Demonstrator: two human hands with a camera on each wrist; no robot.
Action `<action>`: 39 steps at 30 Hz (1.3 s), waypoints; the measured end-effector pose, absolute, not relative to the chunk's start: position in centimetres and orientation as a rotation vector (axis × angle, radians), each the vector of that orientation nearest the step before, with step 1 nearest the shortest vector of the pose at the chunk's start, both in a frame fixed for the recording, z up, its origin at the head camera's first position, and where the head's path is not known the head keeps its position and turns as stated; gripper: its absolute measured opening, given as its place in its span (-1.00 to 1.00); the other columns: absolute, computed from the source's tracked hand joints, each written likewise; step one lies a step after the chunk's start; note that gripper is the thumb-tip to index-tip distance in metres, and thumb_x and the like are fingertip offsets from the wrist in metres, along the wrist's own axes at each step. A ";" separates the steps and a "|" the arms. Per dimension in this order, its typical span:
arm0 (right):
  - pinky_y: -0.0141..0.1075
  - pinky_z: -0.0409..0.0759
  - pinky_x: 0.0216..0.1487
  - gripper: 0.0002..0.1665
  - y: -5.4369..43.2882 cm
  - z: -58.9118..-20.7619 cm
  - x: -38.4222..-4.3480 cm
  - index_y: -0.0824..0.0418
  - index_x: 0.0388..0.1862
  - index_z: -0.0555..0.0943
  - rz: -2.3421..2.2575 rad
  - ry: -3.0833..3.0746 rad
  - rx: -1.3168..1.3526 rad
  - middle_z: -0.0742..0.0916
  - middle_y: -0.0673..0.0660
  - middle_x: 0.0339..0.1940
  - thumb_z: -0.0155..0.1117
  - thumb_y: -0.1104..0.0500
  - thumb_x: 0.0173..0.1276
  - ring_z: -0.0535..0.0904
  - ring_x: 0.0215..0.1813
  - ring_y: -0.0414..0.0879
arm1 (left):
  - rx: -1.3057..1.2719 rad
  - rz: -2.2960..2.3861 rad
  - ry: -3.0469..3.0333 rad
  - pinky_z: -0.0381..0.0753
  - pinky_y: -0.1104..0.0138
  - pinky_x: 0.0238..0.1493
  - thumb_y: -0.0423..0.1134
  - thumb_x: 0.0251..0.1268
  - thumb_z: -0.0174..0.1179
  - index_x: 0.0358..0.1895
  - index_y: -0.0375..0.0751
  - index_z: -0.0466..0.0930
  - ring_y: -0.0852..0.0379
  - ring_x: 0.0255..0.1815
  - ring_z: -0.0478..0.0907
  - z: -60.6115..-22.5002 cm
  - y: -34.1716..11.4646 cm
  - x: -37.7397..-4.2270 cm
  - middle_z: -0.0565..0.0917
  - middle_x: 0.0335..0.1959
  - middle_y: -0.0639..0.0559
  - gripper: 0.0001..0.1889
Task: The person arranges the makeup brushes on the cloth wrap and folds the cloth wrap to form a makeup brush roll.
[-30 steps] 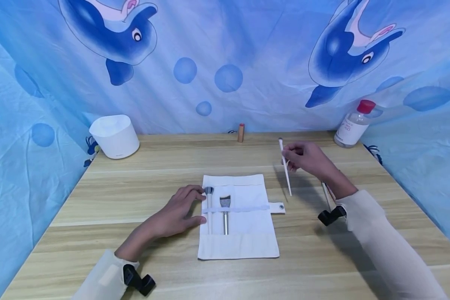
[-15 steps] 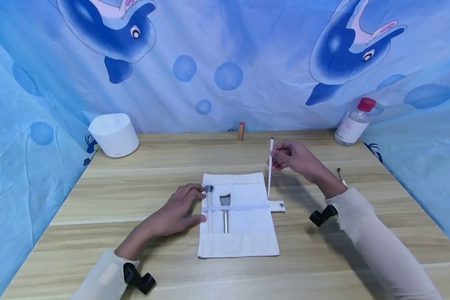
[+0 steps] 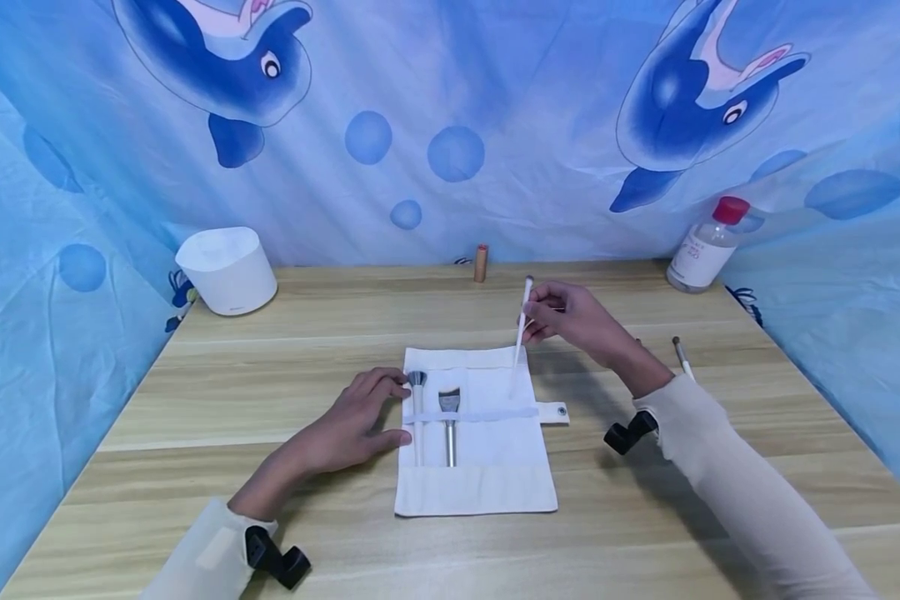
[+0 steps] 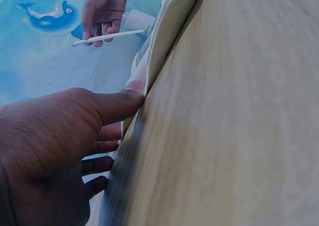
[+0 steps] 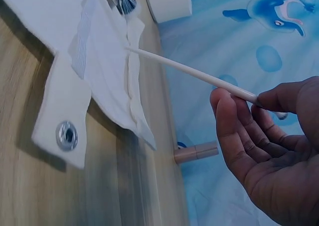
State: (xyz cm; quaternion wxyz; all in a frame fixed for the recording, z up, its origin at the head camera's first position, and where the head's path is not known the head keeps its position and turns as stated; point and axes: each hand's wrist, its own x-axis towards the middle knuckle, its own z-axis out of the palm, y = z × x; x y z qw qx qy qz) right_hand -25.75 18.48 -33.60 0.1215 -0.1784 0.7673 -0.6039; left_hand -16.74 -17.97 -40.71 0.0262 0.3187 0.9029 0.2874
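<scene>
A white cloth brush roll (image 3: 487, 492) lies unrolled on the wooden table, an elastic band (image 3: 498, 416) across it. Tucked under the band at its left are a makeup brush with a round head (image 3: 417, 382) and a flat-headed brush (image 3: 450, 402). My left hand (image 3: 352, 425) rests at the roll's left edge, the thumb (image 4: 130, 94) touching the cloth in the left wrist view. Between thumb and fingertips, my right hand (image 3: 570, 317) pinches a slim white makeup brush (image 5: 194, 75). Its bristles point up and its handle tip hangs over the roll's upper right part, above the band.
Right of the roll lies another brush (image 3: 681, 354), partly hidden by my right arm. At the back stand a white container (image 3: 228, 275), a small brown tube (image 3: 481, 263) and a red-capped bottle (image 3: 701, 254). A tab with a metal snap (image 3: 553, 412) sticks out rightward.
My right hand has carried the slim brush leftward, from beside the roll to over its upper right part. A brush on the right has come partly into view. The left hand has stayed put.
</scene>
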 end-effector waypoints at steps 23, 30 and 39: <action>0.06 0.66 -0.02 -0.71 14.5 -35.1 -25.9 0.45 0.09 0.41 -1.768 2.132 -0.517 0.62 0.43 -0.11 0.13 0.26 0.56 0.71 -0.14 0.23 | 0.996 0.881 2.798 0.19 -0.07 0.39 0.01 0.31 0.36 0.19 -0.26 0.46 -0.10 0.45 0.16 -40.9 -18.2 -16.9 0.30 0.42 -0.10 -0.45; 0.17 0.61 0.00 -0.74 13.3 -36.0 -25.8 0.41 0.06 0.44 -1.698 2.145 -0.500 0.66 0.41 -0.16 0.14 0.24 0.55 0.72 -0.18 0.22 | 1.018 0.887 2.800 0.20 -0.10 0.38 0.02 0.30 0.36 0.18 -0.28 0.47 -0.12 0.44 0.18 -40.8 -18.1 -16.9 0.31 0.41 -0.11 -0.44; 0.04 0.68 -0.08 -0.74 12.7 -37.0 -25.2 0.40 0.01 0.47 -1.616 2.088 -0.480 0.69 0.36 -0.21 0.13 0.19 0.57 0.72 -0.22 0.19 | 1.027 0.897 2.810 0.21 -0.13 0.36 0.00 0.31 0.36 0.17 -0.30 0.47 -0.14 0.43 0.19 -40.8 -18.1 -16.8 0.32 0.40 -0.13 -0.45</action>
